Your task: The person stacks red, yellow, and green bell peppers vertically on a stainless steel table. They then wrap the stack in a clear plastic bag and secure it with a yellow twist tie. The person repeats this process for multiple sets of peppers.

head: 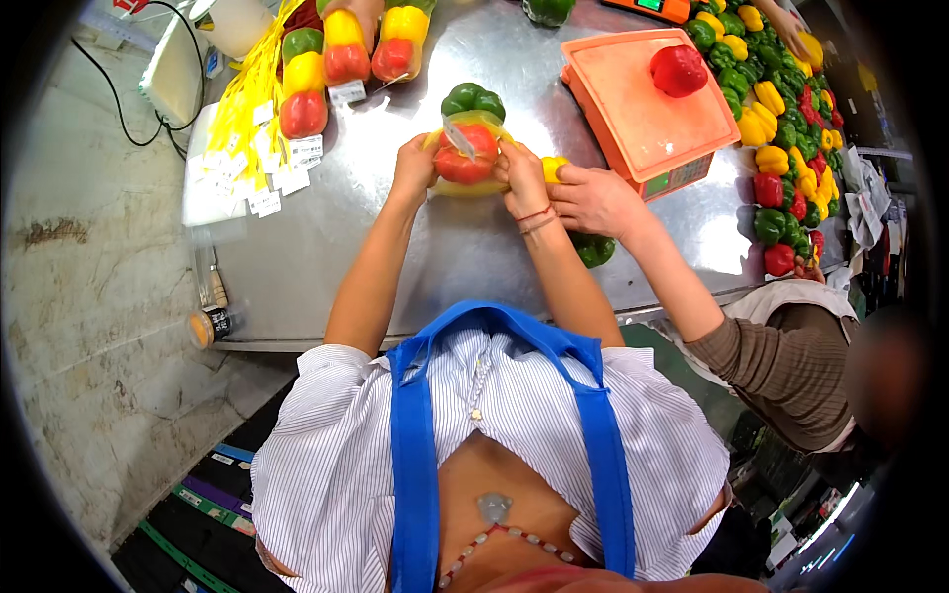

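Observation:
Both my hands hold a yellow net bag (pixel 465 187) from its two sides, with a red bell pepper (pixel 474 164) inside and a tag on it. My left hand (pixel 417 167) grips its left edge; my right hand (pixel 522 169) pinches the right edge. Just beyond the red pepper lies a green bell pepper (pixel 471 101). Close to my right wrist, a co-worker's hand (pixel 589 196) touches a yellow bell pepper (pixel 552 169). Below that hand another green bell pepper (pixel 593 249) rests on the metal table (pixel 311 259).
An orange scale (pixel 623 111) bears a red bell pepper (pixel 678 70). Loose bell peppers (pixel 771 159) line the right side. At upper left are yellow net bags with white tags (pixel 241 126) and packed peppers (pixel 303 113), with another person's hand (pixel 363 15) there. A jar (pixel 210 326) stands at the left edge.

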Demonstrator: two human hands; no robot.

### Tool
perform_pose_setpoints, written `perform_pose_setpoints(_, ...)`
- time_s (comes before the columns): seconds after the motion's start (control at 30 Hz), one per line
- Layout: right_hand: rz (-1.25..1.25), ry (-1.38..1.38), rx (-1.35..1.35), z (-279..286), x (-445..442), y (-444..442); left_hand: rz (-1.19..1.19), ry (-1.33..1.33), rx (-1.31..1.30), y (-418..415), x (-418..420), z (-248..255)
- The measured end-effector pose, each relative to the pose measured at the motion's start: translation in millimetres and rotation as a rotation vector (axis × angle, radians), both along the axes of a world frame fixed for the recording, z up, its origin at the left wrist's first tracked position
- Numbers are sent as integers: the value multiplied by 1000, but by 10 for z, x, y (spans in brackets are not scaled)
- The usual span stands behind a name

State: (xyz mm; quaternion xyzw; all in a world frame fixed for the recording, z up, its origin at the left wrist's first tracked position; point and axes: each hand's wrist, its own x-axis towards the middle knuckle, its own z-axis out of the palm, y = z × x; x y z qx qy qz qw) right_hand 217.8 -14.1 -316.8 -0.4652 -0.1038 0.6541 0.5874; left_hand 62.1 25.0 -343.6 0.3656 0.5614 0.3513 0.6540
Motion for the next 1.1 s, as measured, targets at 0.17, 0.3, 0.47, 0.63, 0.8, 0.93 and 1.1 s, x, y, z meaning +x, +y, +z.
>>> perform_pose_setpoints(0.17,-23,59,-4,-374,37,-6,116,-271,26,-72,93,-243)
perform_pose_setpoints(0.3,-18,-11,3,-534,46,-8,178,-321,20,-119,69,-369)
perform_pose_setpoints(0.47,-106,-454,91,-828,-29,27,214,-246,68,-139,103,-442)
perform_pose_setpoints(0.63,-98,-602,60,-1006,-27,50,227,-192,32,-115,130,-571)
perform_pose_setpoints(0.8,65,-433,-88,-1042,70,41,137,-74,-43,-124,117,-495)
perform_pose_setpoints(0.93,73,-440,-74,-1099,48,-5,212,-82,-37,-230,147,-493)
perform_pose_setpoints(1.1,21,-531,-18,-456,-43,-6,208,-150,125,-151,58,-129)
